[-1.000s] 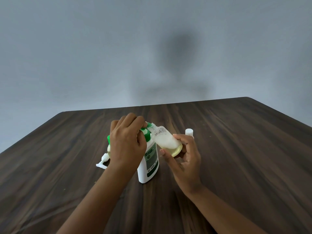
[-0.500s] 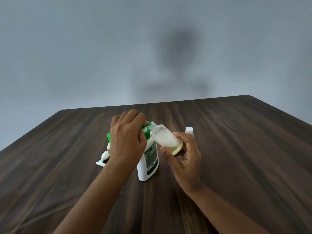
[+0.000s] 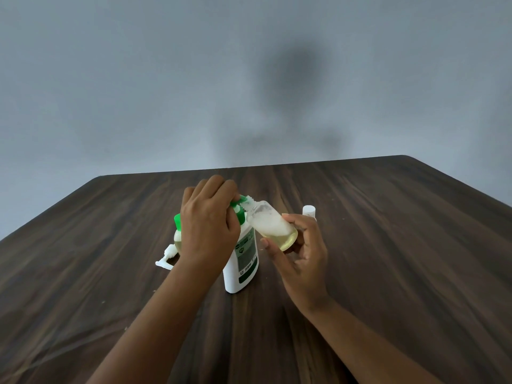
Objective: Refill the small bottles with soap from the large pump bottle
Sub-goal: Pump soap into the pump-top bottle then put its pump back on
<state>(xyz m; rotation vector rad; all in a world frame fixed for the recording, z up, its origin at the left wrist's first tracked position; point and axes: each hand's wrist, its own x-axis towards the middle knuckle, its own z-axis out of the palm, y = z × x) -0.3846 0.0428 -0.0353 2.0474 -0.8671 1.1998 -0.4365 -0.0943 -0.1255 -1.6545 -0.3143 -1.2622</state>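
Fingers of the left hand [image 3: 207, 225] curl down tight over the green top [image 3: 240, 204] of the large pump bottle [image 3: 245, 259]. The right hand [image 3: 300, 256] holds the small bottle [image 3: 273, 228], with thumb and fingers bent round its bottom end. Both holds look the same as a second ago, and the hands have hardly moved. Under it all is the dark wood table [image 3: 388, 245], with a grey wall [image 3: 138, 79] behind. The large pump bottle is white with a green label and stands straight up near the middle of the table. Just behind the left hand stands another bottle [image 3: 177, 235] with a green cap and yellow soap inside, half hidden. The small bottle is tipped over with its open neck right at the pump's spout, just as before. It has yellow soap at the low end and white foam above, about as much as earlier. A white pump part [image 3: 166, 257] lies on the table to the left. A little white cap [image 3: 309, 210] stands behind the right hand.
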